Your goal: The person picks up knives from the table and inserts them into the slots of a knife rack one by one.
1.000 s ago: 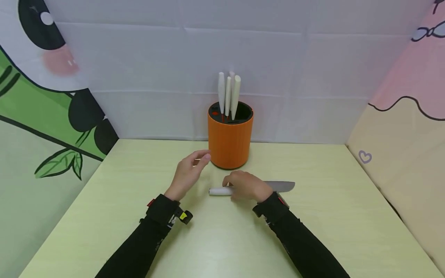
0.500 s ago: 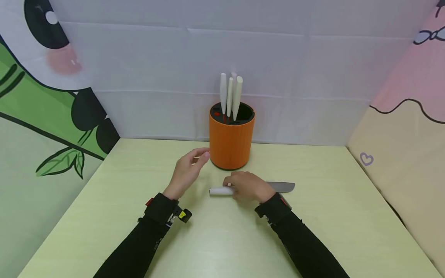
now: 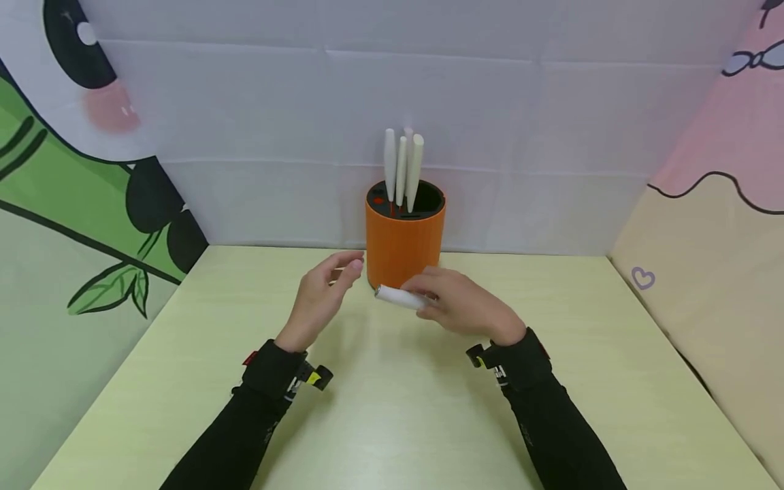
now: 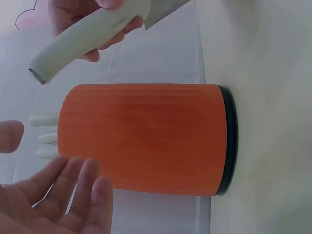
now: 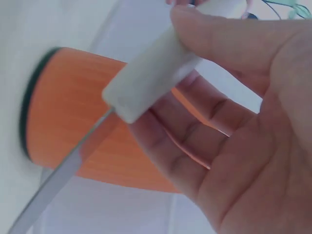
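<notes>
My right hand grips a kitchen knife by its white handle, thumb on one side and fingers on the other. The knife is off the table, in front of an orange knife block. In the right wrist view its blade slants down past the block; in the head view the hand hides the blade. My left hand is beside the block's left side, fingers extended and holding nothing. Several white-handled knives stand upright in the block's black top.
The block stands on a pale wooden table, close to a fabric backdrop along the rear edge. Printed side panels border the table left and right.
My right hand has lifted the knife off the table, bringing it up and closer to the block, its handle now tilted. My left hand has shifted slightly left.
</notes>
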Action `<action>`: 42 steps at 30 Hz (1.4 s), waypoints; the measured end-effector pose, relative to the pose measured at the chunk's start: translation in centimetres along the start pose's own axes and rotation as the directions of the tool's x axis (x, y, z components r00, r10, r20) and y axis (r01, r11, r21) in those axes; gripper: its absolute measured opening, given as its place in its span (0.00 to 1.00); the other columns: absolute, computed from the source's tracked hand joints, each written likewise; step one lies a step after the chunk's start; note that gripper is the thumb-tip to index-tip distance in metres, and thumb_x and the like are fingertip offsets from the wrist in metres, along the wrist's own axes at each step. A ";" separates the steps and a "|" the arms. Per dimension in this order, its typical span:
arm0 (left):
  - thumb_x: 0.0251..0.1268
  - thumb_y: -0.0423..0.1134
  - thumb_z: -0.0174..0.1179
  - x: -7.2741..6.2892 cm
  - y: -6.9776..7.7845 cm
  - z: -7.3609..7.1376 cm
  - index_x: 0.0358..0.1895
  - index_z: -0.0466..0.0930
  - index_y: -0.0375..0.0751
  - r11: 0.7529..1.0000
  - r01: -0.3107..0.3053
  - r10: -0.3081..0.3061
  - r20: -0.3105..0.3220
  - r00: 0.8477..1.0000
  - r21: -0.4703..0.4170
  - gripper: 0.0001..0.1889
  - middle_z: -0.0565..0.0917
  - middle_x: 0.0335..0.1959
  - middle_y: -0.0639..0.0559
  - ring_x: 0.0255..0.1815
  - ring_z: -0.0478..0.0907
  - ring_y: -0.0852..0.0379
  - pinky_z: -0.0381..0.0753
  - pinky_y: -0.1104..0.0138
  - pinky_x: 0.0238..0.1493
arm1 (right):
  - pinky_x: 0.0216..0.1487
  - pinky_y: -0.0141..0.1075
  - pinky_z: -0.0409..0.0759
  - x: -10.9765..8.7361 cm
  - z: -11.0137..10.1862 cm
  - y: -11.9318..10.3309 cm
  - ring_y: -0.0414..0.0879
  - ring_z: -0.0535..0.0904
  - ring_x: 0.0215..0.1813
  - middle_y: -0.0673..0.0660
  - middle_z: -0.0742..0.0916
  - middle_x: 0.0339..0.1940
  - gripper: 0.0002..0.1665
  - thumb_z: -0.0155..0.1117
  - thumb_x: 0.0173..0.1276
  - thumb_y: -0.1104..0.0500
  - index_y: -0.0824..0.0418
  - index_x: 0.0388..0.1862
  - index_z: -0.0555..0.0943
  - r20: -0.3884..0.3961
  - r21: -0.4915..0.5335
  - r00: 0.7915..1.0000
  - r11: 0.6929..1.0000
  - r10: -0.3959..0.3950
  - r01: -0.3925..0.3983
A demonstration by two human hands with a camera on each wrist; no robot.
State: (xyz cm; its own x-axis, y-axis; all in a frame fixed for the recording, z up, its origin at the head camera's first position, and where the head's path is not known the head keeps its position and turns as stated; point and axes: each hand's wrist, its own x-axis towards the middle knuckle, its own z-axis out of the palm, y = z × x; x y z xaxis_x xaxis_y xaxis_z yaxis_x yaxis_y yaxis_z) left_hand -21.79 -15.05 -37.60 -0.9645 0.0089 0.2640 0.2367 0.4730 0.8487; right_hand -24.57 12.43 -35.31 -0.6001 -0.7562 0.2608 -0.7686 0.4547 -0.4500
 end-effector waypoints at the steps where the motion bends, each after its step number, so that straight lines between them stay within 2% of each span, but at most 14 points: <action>1: 0.81 0.64 0.54 -0.1 0.2 -0.1 0.73 0.78 0.52 1.000 -0.004 0.004 0.000 1.000 -0.004 0.29 0.83 0.67 0.54 0.60 0.82 0.49 0.82 0.52 0.55 | 0.54 0.41 0.84 -0.2 -0.4 -0.1 0.44 0.80 0.50 0.49 0.86 0.49 0.21 0.76 0.70 0.64 0.55 0.60 0.86 -0.031 0.008 0.999 1.000 -0.014 0.014; 6: 0.82 0.60 0.55 -0.5 1.0 -0.5 0.73 0.78 0.52 0.998 -0.049 0.049 -0.001 0.999 -0.036 0.27 0.82 0.68 0.53 0.61 0.81 0.49 0.80 0.51 0.58 | 0.54 0.42 0.87 -0.6 -1.8 -0.7 0.44 0.83 0.48 0.50 0.85 0.49 0.22 0.77 0.69 0.66 0.57 0.61 0.85 -0.184 0.089 0.980 0.992 -0.077 0.095; 12: 0.83 0.56 0.57 -1.0 2.0 -0.6 0.73 0.78 0.53 0.992 -0.105 0.107 0.016 0.994 -0.067 0.24 0.82 0.68 0.55 0.61 0.80 0.53 0.79 0.49 0.65 | 0.56 0.41 0.88 -0.5 -2.3 -1.3 0.45 0.86 0.50 0.53 0.86 0.54 0.24 0.74 0.70 0.68 0.60 0.64 0.82 -0.302 0.177 0.948 0.971 -0.101 0.160; 16: 0.83 0.55 0.57 -1.2 2.5 -0.7 0.73 0.78 0.53 0.987 -0.148 0.150 0.016 0.989 -0.065 0.23 0.82 0.69 0.53 0.63 0.81 0.55 0.79 0.50 0.67 | 0.56 0.42 0.89 -0.4 -2.4 -1.5 0.47 0.87 0.51 0.57 0.86 0.56 0.28 0.74 0.71 0.68 0.61 0.68 0.80 -0.371 0.202 0.926 0.967 -0.070 0.154; 20: 0.83 0.52 0.58 -1.4 3.2 -0.8 0.74 0.77 0.48 0.979 -0.202 0.202 0.006 0.979 -0.040 0.24 0.81 0.70 0.50 0.64 0.81 0.53 0.79 0.48 0.68 | 0.56 0.43 0.89 -0.4 -2.4 -1.7 0.50 0.87 0.50 0.59 0.86 0.54 0.29 0.74 0.70 0.70 0.62 0.69 0.78 -0.428 0.262 0.904 0.955 -0.012 0.137; 24: 0.82 0.48 0.60 -1.6 3.9 -0.8 0.74 0.77 0.46 0.968 -0.252 0.252 -0.009 0.968 -0.016 0.23 0.82 0.69 0.51 0.63 0.81 0.52 0.81 0.48 0.66 | 0.56 0.45 0.89 -0.3 -2.3 -1.8 0.52 0.87 0.51 0.60 0.85 0.53 0.29 0.72 0.71 0.70 0.63 0.69 0.78 -0.441 0.351 0.896 0.928 0.046 0.125; 28: 0.81 0.43 0.62 -1.6 4.8 -0.6 0.73 0.78 0.45 0.949 -0.316 0.315 -0.026 0.949 -0.017 0.23 0.82 0.68 0.50 0.61 0.82 0.52 0.83 0.49 0.65 | 0.57 0.43 0.89 -0.5 -2.2 -1.8 0.53 0.87 0.51 0.60 0.85 0.54 0.28 0.71 0.73 0.69 0.63 0.70 0.77 -0.432 0.410 0.897 0.906 0.090 0.107; 32: 0.79 0.41 0.64 -1.0 6.0 -0.2 0.73 0.78 0.43 0.924 -0.381 0.380 -0.032 0.924 -0.022 0.23 0.83 0.68 0.49 0.59 0.83 0.52 0.84 0.51 0.64 | 0.58 0.39 0.88 -0.8 -2.2 -1.9 0.55 0.86 0.53 0.60 0.85 0.59 0.28 0.70 0.74 0.69 0.65 0.71 0.75 -0.436 0.450 0.890 0.889 0.132 0.088; 36: 0.79 0.40 0.64 -0.1 7.6 0.3 0.73 0.78 0.42 0.901 -0.433 0.433 -0.019 0.901 -0.018 0.23 0.83 0.66 0.49 0.58 0.83 0.52 0.84 0.53 0.64 | 0.60 0.37 0.87 -0.8 -2.3 -2.0 0.57 0.85 0.55 0.61 0.83 0.61 0.28 0.69 0.75 0.69 0.66 0.71 0.74 -0.445 0.485 0.883 0.869 0.151 0.096; 42: 0.79 0.39 0.63 1.8 10.3 1.2 0.72 0.77 0.41 0.864 -0.500 0.502 0.017 0.865 -0.064 0.23 0.85 0.62 0.46 0.57 0.83 0.54 0.84 0.57 0.62 | 0.60 0.37 0.87 -0.6 -2.2 -1.8 0.57 0.84 0.55 0.60 0.82 0.61 0.27 0.68 0.75 0.70 0.66 0.70 0.74 -0.456 0.522 0.877 0.843 0.152 0.126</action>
State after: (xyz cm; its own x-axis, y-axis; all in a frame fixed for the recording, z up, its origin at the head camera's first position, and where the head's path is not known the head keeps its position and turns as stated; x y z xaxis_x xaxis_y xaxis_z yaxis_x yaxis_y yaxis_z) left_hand -21.18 -9.07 -28.92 -0.7171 0.2600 0.6466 0.6942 0.3479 0.6301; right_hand -23.34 13.12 -32.77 -0.7440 -0.3794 0.5500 -0.6079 0.0428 -0.7929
